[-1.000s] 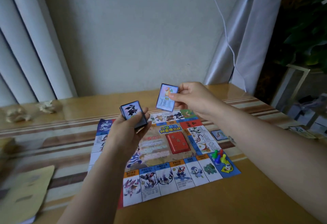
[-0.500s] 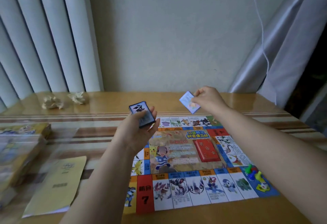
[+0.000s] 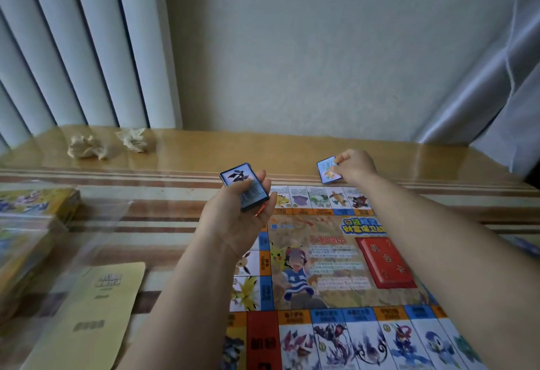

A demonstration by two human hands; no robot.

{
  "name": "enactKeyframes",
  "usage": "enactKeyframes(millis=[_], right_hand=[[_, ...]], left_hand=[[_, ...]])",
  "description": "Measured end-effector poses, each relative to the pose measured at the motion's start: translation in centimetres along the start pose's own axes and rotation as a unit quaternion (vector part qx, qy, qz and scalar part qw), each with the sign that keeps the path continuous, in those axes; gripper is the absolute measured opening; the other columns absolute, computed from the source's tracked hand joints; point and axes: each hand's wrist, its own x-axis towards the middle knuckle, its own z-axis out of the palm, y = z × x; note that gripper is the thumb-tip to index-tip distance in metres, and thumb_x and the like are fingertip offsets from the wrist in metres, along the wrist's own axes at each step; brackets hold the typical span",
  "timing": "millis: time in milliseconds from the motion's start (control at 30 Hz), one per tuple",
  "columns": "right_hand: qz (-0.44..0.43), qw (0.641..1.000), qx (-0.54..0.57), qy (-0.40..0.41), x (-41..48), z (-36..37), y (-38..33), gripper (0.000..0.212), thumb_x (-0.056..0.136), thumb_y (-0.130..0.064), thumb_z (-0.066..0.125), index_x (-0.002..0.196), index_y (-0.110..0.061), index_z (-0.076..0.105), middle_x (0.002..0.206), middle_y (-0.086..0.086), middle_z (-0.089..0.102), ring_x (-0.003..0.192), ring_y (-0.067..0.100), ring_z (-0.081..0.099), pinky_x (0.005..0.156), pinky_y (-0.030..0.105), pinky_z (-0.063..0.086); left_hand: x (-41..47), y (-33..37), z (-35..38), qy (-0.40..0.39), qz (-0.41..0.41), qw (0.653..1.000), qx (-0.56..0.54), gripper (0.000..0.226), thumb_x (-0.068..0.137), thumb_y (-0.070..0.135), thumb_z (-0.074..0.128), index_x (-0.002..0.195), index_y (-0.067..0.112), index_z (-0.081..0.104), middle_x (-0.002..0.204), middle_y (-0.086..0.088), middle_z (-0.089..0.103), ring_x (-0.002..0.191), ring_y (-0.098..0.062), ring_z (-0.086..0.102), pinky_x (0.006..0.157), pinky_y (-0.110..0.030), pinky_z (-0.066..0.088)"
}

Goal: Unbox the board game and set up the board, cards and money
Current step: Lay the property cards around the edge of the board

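Observation:
The colourful game board (image 3: pixel 336 276) lies unfolded on the wooden table (image 3: pixel 263 150), with a red card stack (image 3: pixel 387 263) on its centre right. My left hand (image 3: pixel 233 220) grips a small deck of blue-edged cards (image 3: pixel 244 185) above the board's left side. My right hand (image 3: pixel 355 166) pinches a single blue-bordered card (image 3: pixel 327 169), held low over the table just beyond the board's far edge.
Two crumpled paper balls (image 3: pixel 87 147) sit at the far left of the table. A yellow leaflet (image 3: pixel 93 311) lies at the near left. The game box (image 3: pixel 32 223) and a clear plastic wrap are blurred at the left edge. A grey curtain (image 3: pixel 502 92) hangs at right.
My right hand has carried the single card away from the deck, forward and down towards the table past the board's far edge. The view has swung left; the left hand keeps the deck.

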Motion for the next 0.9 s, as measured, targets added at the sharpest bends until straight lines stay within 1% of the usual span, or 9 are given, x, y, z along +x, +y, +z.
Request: enactKeyframes(millis=[167,300,433,633,733,800,833,900], right_hand=[[-0.019,0.999,-0.029,-0.014,0.2,0.4,0.6,0.020,0.084,-0.007,0.069,0.104,-0.002,0.066,0.116,0.015,0.064,0.107,0.027,0.059,0.071,0.024,0.037],[-0.057,0.997,-0.054,-0.005,-0.1,0.7,1.0,0.016,0.084,-0.006,0.069,0.099,-0.001,0.066,0.109,0.015,0.066,0.090,0.022,0.056,0.072,0.023,0.037],[-0.077,0.995,-0.057,0.003,-0.2,1.0,1.1,0.012,0.085,-0.004,0.067,0.096,0.001,0.068,0.106,0.016,0.068,0.099,0.027,0.062,0.075,0.025,0.041],[-0.089,0.993,-0.082,0.001,0.0,1.3,1.1,0.010,0.085,-0.005,0.067,0.094,0.002,0.069,0.104,0.016,0.068,0.098,0.027,0.062,0.076,0.027,0.044],[-0.088,0.988,-0.123,0.010,-0.1,1.4,0.9,0.005,0.084,-0.010,0.071,0.087,-0.008,0.068,0.109,0.013,0.066,0.098,0.028,0.061,0.083,0.034,0.049],[-0.091,0.985,-0.148,0.021,-0.3,1.1,0.8,0.008,0.083,-0.016,0.072,0.086,-0.013,0.065,0.114,0.010,0.058,0.102,0.029,0.057,0.088,0.036,0.047],[-0.098,0.984,-0.147,0.030,-0.4,0.8,0.5,0.008,0.085,-0.017,0.070,0.086,-0.014,0.064,0.116,0.010,0.056,0.106,0.029,0.056,0.091,0.037,0.045],[-0.126,0.986,-0.100,0.048,-0.8,-0.1,-0.4,0.004,0.088,-0.018,0.065,0.088,-0.015,0.063,0.115,0.009,0.061,0.106,0.025,0.056,0.093,0.035,0.044]], left_hand=[[-0.1,-0.1,0.4,-0.004,0.005,1.000,-0.006,0.032,0.097,0.006,0.045,0.129,0.003,0.048,0.097,-0.010,0.067,0.087,-0.019,0.063,0.073,-0.033,0.053],[-0.2,-0.2,0.3,-0.001,0.006,1.000,-0.004,0.030,0.097,0.005,0.046,0.127,0.005,0.048,0.098,-0.010,0.068,0.089,-0.020,0.064,0.075,-0.035,0.053],[0.0,-0.2,0.1,-0.002,-0.001,1.000,0.002,0.031,0.097,0.005,0.047,0.127,0.004,0.048,0.097,-0.010,0.068,0.088,-0.020,0.064,0.068,-0.034,0.054],[0.0,-0.3,0.1,-0.005,0.001,1.000,0.000,0.027,0.097,0.005,0.047,0.123,0.004,0.049,0.096,-0.011,0.069,0.087,-0.021,0.064,0.067,-0.035,0.053],[-0.1,-0.2,0.0,-0.020,-0.004,1.000,0.008,0.025,0.097,0.005,0.045,0.121,0.002,0.051,0.100,-0.013,0.068,0.088,-0.022,0.064,0.070,-0.037,0.053],[-0.2,-0.2,0.0,-0.034,-0.007,0.999,0.017,0.024,0.097,0.005,0.042,0.120,0.002,0.050,0.105,-0.015,0.067,0.094,-0.024,0.064,0.073,-0.039,0.053],[-0.3,-0.2,0.1,-0.041,-0.009,0.999,0.023,0.026,0.097,0.005,0.039,0.121,0.003,0.048,0.108,-0.016,0.066,0.098,-0.025,0.064,0.073,-0.040,0.053],[-0.3,-0.4,0.1,-0.055,-0.012,0.998,0.038,0.026,0.098,0.003,0.034,0.122,0.003,0.046,0.109,-0.017,0.066,0.099,-0.026,0.064,0.071,-0.040,0.053]])
